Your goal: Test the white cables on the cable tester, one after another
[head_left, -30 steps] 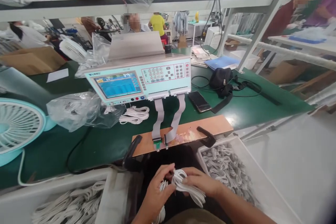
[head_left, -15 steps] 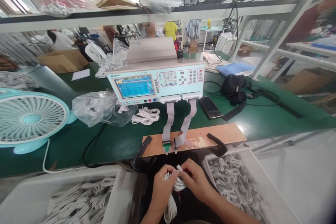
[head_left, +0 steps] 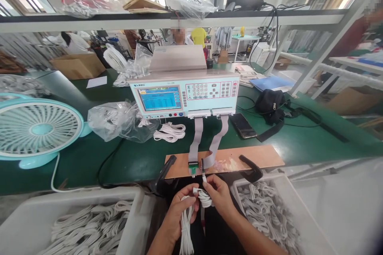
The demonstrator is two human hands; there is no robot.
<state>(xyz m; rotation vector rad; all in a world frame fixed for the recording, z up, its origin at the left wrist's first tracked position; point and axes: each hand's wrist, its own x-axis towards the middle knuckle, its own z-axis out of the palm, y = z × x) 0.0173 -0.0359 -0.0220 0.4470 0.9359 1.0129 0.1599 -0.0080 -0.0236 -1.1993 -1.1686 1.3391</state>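
Observation:
A coiled white cable (head_left: 186, 229) hangs from my left hand (head_left: 178, 207), whose fingers are closed on it near one white plug end. My right hand (head_left: 220, 196) pinches the cable's other white connector (head_left: 204, 177), right at the small socket below the right grey ribbon cable (head_left: 216, 141); whether it is seated I cannot tell. Just left of it, a small green circuit board (head_left: 194, 169) sits at the end of the left ribbon cable (head_left: 196, 139). Both ribbons run up to a tester (head_left: 185, 95) with a lit blue screen.
Black clamps (head_left: 165, 173) hold a wooden board (head_left: 254, 156) at the table edge. Bins of coiled cables stand at left (head_left: 134, 211) and right (head_left: 302, 207). A fan (head_left: 42, 129), phone (head_left: 243, 126), black bag (head_left: 270, 105) and plastic bag (head_left: 110, 123) lie on the green table.
My hands have moved apart. The right one has raised a connector to the socket at the board's edge, while the left has shifted slightly left with the coil.

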